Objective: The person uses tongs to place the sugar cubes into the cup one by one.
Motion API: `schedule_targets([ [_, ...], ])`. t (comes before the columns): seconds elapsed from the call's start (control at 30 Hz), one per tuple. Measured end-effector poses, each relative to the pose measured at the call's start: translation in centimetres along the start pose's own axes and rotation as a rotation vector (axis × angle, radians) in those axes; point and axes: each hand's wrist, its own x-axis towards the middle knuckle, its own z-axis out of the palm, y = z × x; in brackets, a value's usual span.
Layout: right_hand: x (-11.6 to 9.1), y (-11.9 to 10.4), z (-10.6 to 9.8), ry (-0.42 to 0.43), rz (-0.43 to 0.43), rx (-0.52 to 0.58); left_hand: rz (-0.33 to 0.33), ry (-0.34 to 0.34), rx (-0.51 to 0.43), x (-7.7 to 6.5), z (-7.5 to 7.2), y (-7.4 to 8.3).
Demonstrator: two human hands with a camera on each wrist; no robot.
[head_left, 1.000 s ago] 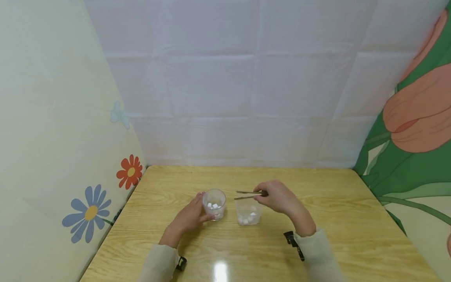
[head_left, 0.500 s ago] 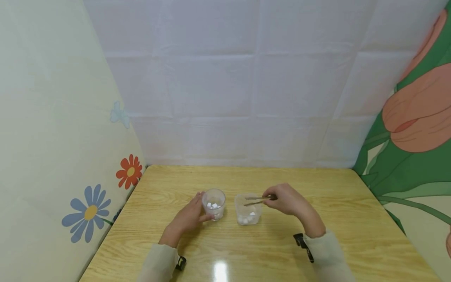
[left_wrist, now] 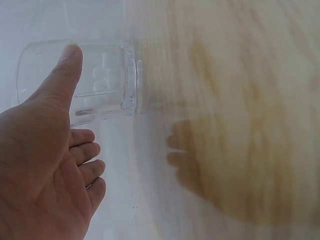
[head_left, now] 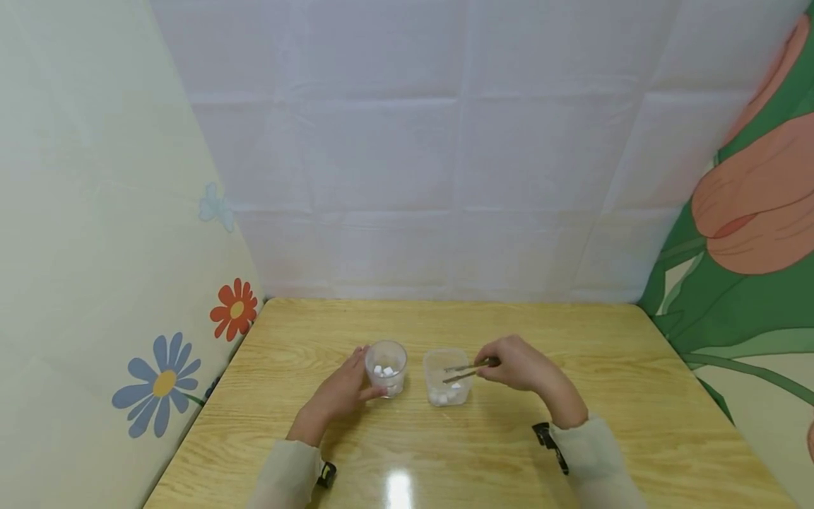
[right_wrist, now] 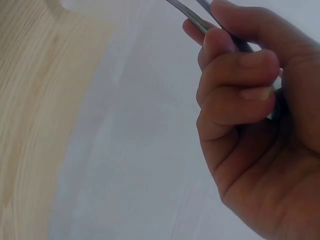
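My left hand holds a clear drinking glass upright on the table, thumb on its near side and the other fingers partly behind it. Several small white cubes lie in the glass. To its right stands a translucent plastic tub with more white cubes at the bottom. Small metal tongs are gripped in my right hand, their arms apart and pointing left over the tub. In the right wrist view the fingers curl round the tongs, whose tips are cut off.
The wooden table reaches back to a white creased cloth. A cream wall with painted flowers stands on the left, and a tulip-patterned panel on the right.
My right hand has moved right and slightly nearer with the tongs. Their tips have come down from beyond the tub's far rim to over the tub. The left hand and glass have stayed put.
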Motion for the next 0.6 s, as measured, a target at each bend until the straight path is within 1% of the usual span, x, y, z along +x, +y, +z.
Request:
schedule_targets([
  [0.37, 0.5, -0.1, 0.7, -0.027, -0.029, -0.003, -0.01, 0.008, 0.009, 0.2, 0.2, -0.2],
  [0.6, 0.8, -0.1, 1.3, -0.051, -0.044, -0.006, -0.002, 0.012, 0.004, 0.3, 0.2, -0.3],
])
